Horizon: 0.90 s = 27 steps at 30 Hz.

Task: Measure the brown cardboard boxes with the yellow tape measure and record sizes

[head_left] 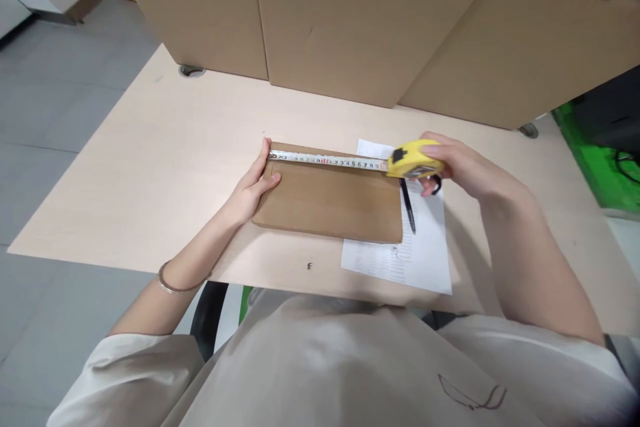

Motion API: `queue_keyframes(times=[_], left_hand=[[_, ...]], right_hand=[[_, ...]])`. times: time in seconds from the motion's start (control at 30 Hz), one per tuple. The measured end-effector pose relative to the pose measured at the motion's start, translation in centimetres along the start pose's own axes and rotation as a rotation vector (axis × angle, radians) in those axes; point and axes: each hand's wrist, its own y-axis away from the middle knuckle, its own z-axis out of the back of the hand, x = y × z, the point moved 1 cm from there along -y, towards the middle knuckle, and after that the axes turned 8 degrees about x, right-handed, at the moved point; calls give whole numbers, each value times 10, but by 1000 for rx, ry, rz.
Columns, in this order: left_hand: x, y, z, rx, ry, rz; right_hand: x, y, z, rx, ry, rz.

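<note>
A flat brown cardboard piece (330,203) lies on the table in front of me. Along its far edge runs the pulled-out blade of a yellow tape measure (414,159). My right hand (457,163) is closed around the tape measure's case, above the cardboard's right end. At the left edge, my left hand (253,187) grips the cardboard, thumb on top, with a finger by the blade's end. A printed paper sheet (425,247) sits partly under the cardboard on the right. Just beside the cardboard's right edge, a black pen (408,207) rests on the paper.
Large cardboard boxes (350,20) are stacked along the table's back edge. A small dark mark (309,266) shows near the front edge of the table (175,167). Cable holes sit by the back corners. Something green with dark cables (620,153) is at the right.
</note>
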Motion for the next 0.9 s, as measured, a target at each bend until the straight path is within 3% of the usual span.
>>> queue_keyframes(times=[0.1, 0.33, 0.67, 0.8, 0.9], left_hand=[[0, -1, 3, 25, -46, 11], [4, -2, 8, 46, -42, 12], [5, -1, 2, 2, -24, 9], [10, 1, 5, -2, 47, 40], [6, 7, 9, 88, 58, 94]], right_hand=[[-28, 15, 18, -106, -37, -102], [-50, 5, 4, -113, -148, -40], [-32, 21, -1, -159, -60, 6], [-12, 17, -25, -144, -34, 148], [0, 2, -53, -104, 80, 279]])
